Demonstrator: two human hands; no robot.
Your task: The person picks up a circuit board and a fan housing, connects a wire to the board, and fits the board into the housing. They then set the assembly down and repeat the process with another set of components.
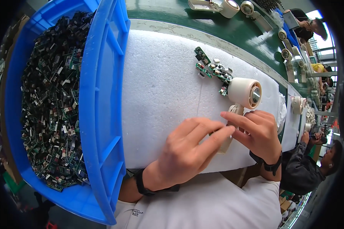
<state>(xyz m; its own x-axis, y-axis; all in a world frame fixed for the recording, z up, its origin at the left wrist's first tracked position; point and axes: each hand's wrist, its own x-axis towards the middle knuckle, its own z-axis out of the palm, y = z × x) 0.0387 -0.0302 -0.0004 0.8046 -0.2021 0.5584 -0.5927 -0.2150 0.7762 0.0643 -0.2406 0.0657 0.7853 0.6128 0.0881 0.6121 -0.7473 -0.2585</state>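
- White shirt front (202,202), one, at the lower edge.
- Two bare hands, each with one black wristband ( (140,183) on the left wrist, (272,168) on the right).
- Left hand (187,147): fingers drawn narrow, tips together over the device's handle; whether a small part sits between them, I cannot tell.
- Right hand (258,129): index finger stretched out, the other fingers bent, beside and over the same handle; how firmly it grips cannot be made out.
- One cream handheld device (239,91) with a drum-shaped head, lying on the foam, its handle (224,147) running down beneath the fingertips.
- Loose circuit boards (202,56), at least four, strewn just beyond and left of the head; they overlap, so the exact number is unclear.
- One white foam surface (156,95) under device and boards.
- One blue crate (110,84) to the left, heaped with further circuit boards (53,107), too many to count.
- One green bench (168,11) beyond, bearing at least five similar cream devices (230,8).
- At least three co-workers on the right, one in a dark jacket (302,171).
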